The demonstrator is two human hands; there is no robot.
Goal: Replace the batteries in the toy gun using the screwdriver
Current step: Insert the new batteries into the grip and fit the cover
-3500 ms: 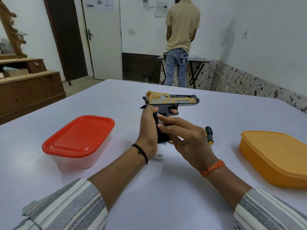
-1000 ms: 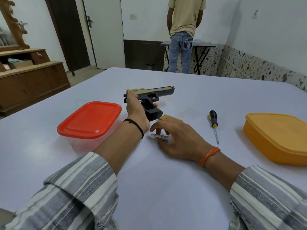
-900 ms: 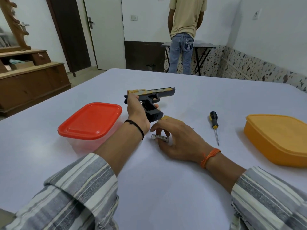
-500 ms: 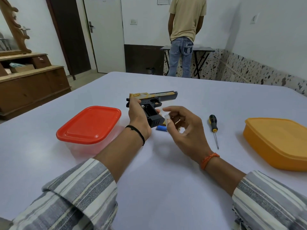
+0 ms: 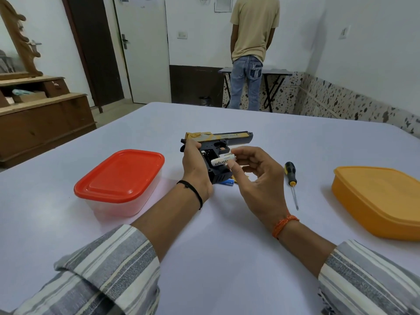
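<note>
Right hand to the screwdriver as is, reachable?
Probably yes, but not freely: the screwdriver lies on bare table just right of the right hand, nothing between, yet that hand pinches a white battery.

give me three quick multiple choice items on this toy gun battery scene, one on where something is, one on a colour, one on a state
1. Where does the screwdriver lie?
A. on the table, right of the hands
B. in the right hand
C. on the red lid

2. What colour is the lid of the left container?
A. blue
B. red
C. green

3. What state is the toy gun grip in?
A. closed
B. taped
C. open, compartment exposed

Answers: 1 A, it rests on the table untouched. 2 B, the lid is plainly red. 3 C, the right hand holds a white battery at the open cavity while the left hand grips the gun.
</note>
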